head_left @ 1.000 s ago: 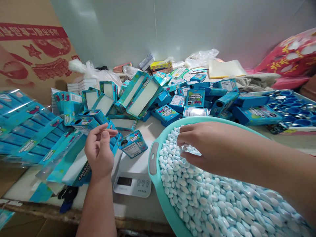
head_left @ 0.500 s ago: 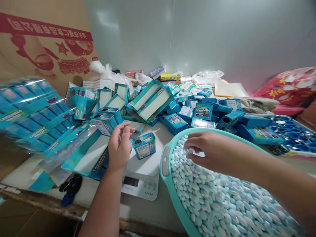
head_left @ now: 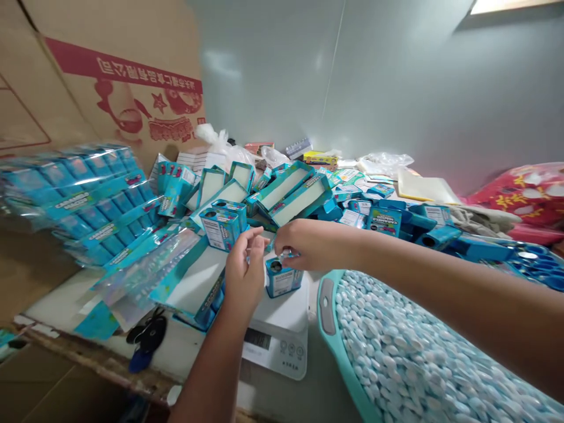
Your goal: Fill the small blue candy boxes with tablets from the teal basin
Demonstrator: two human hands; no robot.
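On a white kitchen scale [head_left: 275, 314] stands a small blue candy box [head_left: 284, 283] with a round dark hole in its top. My right hand [head_left: 304, 244] is over that box, fingertips pinched together at the hole, a pale candy just showing between them. Loosely curled, with thumb and fingers apart, my left hand [head_left: 247, 264] is at the box's left side and holds nothing visible. To the right, a turquoise tub [head_left: 333, 329] is filled with pale blue and white oval candies [head_left: 396, 346], under my right forearm.
Two upright blue boxes [head_left: 219, 229] stand in an open display tray [head_left: 187, 282] left of the scale. Blue cartons [head_left: 385, 220] are heaped behind. Wrapped box packs [head_left: 83, 200] lean at left near a large cardboard carton [head_left: 145, 106]. Black scissors [head_left: 150, 338] lie near the table edge.
My right hand has moved left from the candies in the tub to the box on the scale. My left hand remains beside the box. The whole view has shifted.
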